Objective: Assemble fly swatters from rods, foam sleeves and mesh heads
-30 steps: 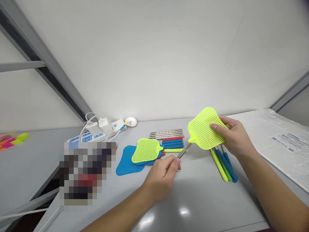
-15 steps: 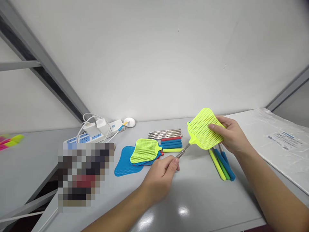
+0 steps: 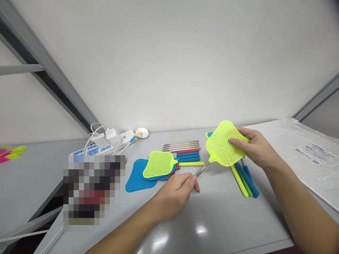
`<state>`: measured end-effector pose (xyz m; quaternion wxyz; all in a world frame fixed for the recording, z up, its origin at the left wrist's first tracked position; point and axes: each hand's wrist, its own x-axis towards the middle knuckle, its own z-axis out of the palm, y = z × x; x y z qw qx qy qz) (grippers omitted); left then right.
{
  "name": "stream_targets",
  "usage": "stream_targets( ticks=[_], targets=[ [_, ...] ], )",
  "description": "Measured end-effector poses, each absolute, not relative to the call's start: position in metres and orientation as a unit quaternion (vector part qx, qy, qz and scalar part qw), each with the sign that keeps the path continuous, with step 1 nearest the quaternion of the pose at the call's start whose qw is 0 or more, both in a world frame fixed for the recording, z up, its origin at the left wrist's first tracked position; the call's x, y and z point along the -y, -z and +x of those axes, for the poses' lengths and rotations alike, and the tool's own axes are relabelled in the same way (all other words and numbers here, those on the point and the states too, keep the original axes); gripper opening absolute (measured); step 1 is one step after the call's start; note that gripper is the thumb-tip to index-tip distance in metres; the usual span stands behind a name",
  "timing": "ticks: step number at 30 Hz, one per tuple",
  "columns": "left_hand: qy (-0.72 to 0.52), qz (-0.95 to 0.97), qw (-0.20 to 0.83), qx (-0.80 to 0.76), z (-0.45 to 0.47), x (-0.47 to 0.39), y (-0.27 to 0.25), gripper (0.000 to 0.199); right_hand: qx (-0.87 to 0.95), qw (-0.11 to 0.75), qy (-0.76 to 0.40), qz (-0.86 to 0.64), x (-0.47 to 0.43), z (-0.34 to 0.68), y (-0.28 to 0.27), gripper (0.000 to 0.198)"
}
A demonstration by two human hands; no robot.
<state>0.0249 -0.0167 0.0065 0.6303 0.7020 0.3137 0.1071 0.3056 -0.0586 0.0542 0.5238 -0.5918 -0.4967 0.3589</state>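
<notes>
My right hand pinches a yellow-green perforated fly swatter head by its outer edge, thumb on top. From the neck of that head runs a thin metal rod, and my left hand is closed around its lower part. Below the right hand lie yellow, green and blue handles, their upper ends partly hidden. Left of my left hand rest another yellow-green swatter head and blue ones, overlapping, with a red edge showing beneath.
Metal rods lie at the back beside red, blue and yellow grips. A power strip with white plugs stands at the left, near a white round device. A white wrapped sheet covers the right side.
My left hand has shifted slightly down along with the rod. The swatter head sits a little lower, still pinched by my right hand.
</notes>
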Motion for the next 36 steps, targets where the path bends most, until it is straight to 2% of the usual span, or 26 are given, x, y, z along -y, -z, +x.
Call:
stream_targets(
  ticks=[4, 10, 15, 20, 26, 32, 34, 36],
  targets=[
    [-0.069, 0.627, 0.728, -0.269, 0.022, 0.012, -0.01, 0.045, 0.505, 0.483, -0.381, -0.605, 0.057, 0.302, -0.056, 0.044],
    [-0.061, 0.634, 0.721, -0.275, 0.023, 0.012, -0.008, 0.043, 0.514, 0.389, -0.411, -0.645, 0.055, 0.304, -0.058, 0.041],
    [-0.054, 0.696, 0.649, -0.303, 0.023, 0.015, -0.017, 0.044, 0.516, 0.356, -0.419, -0.657, 0.056, 0.305, -0.062, 0.04],
    [-0.067, 0.755, 0.55, -0.351, 0.023, 0.017, -0.027, 0.037, 0.489, 0.384, -0.432, -0.653, 0.056, 0.3, -0.062, 0.055],
    [-0.073, 0.787, 0.485, -0.374, 0.024, 0.018, -0.028, 0.041, 0.463, 0.402, -0.46, -0.642, 0.053, 0.296, -0.056, 0.054],
    [-0.035, 0.854, 0.3, -0.423, 0.02, 0.01, -0.03, 0.036, 0.429, 0.412, -0.504, -0.626, 0.052, 0.287, -0.054, 0.057],
    [-0.046, 0.858, 0.284, -0.426, 0.017, 0.008, -0.033, 0.034, 0.44, 0.423, -0.511, -0.605, 0.052, 0.287, -0.054, 0.055],
    [-0.07, 0.85, 0.317, -0.416, 0.014, 0.007, -0.036, 0.035, 0.454, 0.444, -0.507, -0.583, 0.052, 0.29, -0.054, 0.054]
  ],
)
